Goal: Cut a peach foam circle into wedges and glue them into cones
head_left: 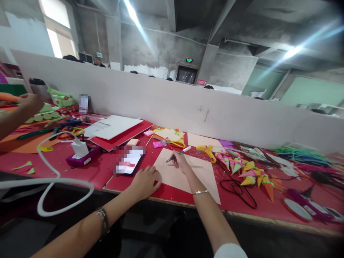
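A pale peach sheet of paper [204, 179] lies on the red table in front of me. My right hand [180, 162] is closed round a pen [185, 149] with a white end, its tip low over the left half of the sheet. At the sheet's left edge, my left hand [146, 182] rests palm down with its fingers laid out, holding nothing. Just beyond it is a phone [130, 160] with its screen lit, lying on the table. A peach-coloured block [133, 142] sits behind the phone.
To the right are a yellow glue gun [206, 149], colourful paper cones [249, 173] and a black cord [236, 190]. White boards [118, 126], a purple power strip [84, 156] and a white cable [67, 182] lie left. Another person's hand [31, 104] holds something orange.
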Tool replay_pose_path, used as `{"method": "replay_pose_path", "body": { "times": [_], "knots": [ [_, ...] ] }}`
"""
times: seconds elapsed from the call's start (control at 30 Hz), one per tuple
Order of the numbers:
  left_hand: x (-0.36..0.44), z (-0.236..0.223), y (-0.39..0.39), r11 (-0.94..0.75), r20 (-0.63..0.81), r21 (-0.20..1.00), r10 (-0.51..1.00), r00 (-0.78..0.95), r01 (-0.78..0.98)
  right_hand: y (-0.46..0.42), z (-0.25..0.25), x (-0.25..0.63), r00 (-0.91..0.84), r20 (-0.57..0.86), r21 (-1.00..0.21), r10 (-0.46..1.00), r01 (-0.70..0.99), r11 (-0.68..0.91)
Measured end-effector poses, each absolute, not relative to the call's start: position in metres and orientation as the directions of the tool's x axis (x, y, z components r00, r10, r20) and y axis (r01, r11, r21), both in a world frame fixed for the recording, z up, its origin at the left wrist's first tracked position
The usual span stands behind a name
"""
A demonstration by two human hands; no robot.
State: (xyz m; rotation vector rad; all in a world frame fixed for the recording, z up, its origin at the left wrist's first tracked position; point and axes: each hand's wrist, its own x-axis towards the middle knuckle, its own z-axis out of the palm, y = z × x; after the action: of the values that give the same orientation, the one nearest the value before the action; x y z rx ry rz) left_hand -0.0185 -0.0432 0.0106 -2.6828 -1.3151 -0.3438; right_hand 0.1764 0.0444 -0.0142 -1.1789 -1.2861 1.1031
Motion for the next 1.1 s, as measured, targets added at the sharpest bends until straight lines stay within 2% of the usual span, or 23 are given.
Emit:
{"method": "replay_pose_path", "body": {
  "times": [0.23, 0.43, 0.53, 0.7, 1.0, 1.1],
  "knots": [
    [0.003, 0.011, -0.017, -0.61, 0.133, -0.037, 0.782, 0.609, 0.792, 0.039, -0.015, 0.175, -0.078, 0.074, -0.995, 0.994, 0.062, 0.079],
    [-0.011, 0.01, -0.014, -0.581, -0.047, 0.021, 0.813, 0.581, 0.814, 0.031, -0.008, 0.178, -0.144, 0.009, -0.997, 0.99, 0.078, 0.02],
    [-0.016, 0.014, -0.012, -0.581, -0.096, 0.044, 0.807, 0.583, 0.813, 0.026, -0.005, 0.179, -0.126, 0.063, -0.997, 0.99, 0.026, 0.067],
    [-0.02, 0.016, -0.007, -0.612, -0.098, 0.068, 0.782, 0.615, 0.788, 0.022, -0.011, 0.174, -0.115, 0.126, -0.992, 0.985, -0.03, 0.123],
    [-0.02, 0.017, -0.006, -0.614, -0.059, 0.079, 0.784, 0.619, 0.785, 0.017, -0.015, 0.175, -0.074, 0.142, -0.984, 0.987, 0.096, 0.148],
    [-0.024, 0.017, -0.002, -0.627, -0.058, 0.107, 0.771, 0.634, 0.772, 0.013, -0.01, 0.176, -0.178, 0.054, -0.994, 0.983, 0.087, 0.07]
  ]
}}
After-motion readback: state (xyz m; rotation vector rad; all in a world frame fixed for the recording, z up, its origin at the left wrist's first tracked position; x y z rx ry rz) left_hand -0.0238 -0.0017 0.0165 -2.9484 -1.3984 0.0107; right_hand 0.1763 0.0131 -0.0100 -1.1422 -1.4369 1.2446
